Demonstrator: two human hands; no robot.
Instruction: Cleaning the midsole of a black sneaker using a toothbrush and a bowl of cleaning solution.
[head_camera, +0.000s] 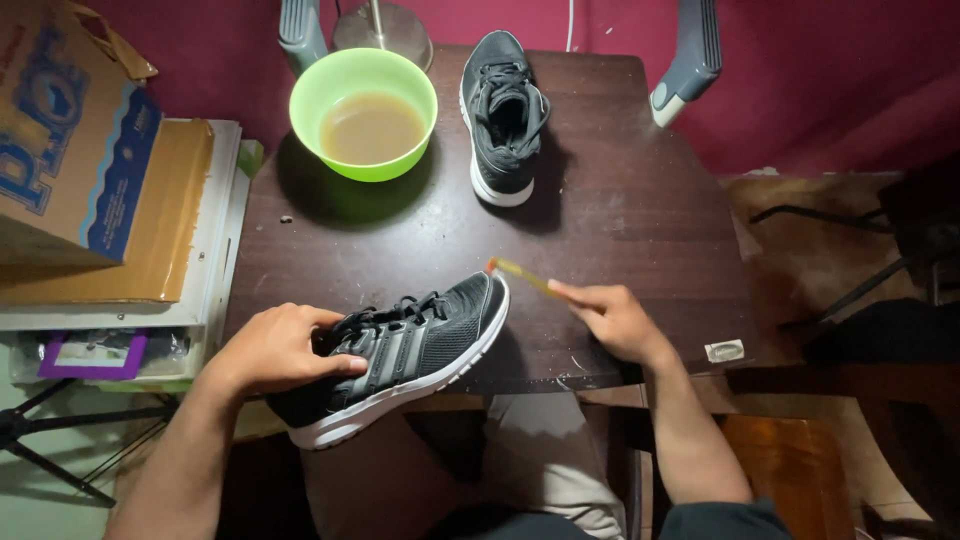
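Observation:
My left hand (280, 348) grips a black sneaker with a white sole (420, 345) by its laces and upper, holding it tilted over the near edge of the dark wooden table (620, 220). My right hand (612, 318) holds a yellowish toothbrush (518, 272), whose head sits at the sneaker's toe. The second black sneaker (503, 115) stands upright at the table's far side. Beside it is a green bowl (362, 112) of murky brown liquid.
A cardboard box (70, 130) rests on stacked flat boxes at the left. Two grey chair arms (690, 55) and a metal lamp base (385, 25) stand behind the table against a dark red wall. My knees are under the table's near edge.

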